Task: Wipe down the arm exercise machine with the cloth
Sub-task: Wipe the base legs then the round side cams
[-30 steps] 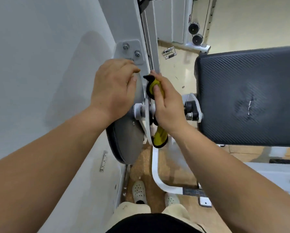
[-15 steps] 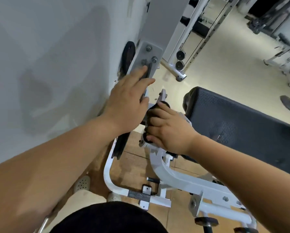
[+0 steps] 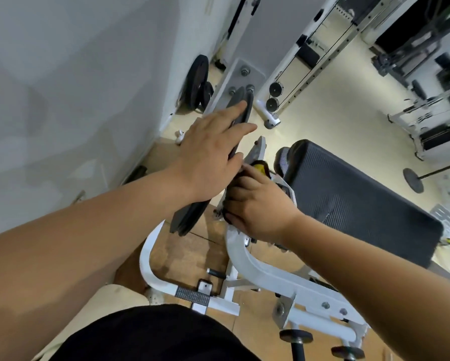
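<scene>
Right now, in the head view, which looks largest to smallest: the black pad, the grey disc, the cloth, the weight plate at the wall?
black pad
grey disc
weight plate, farther off, so unsure
cloth, mostly hidden under the right hand
</scene>
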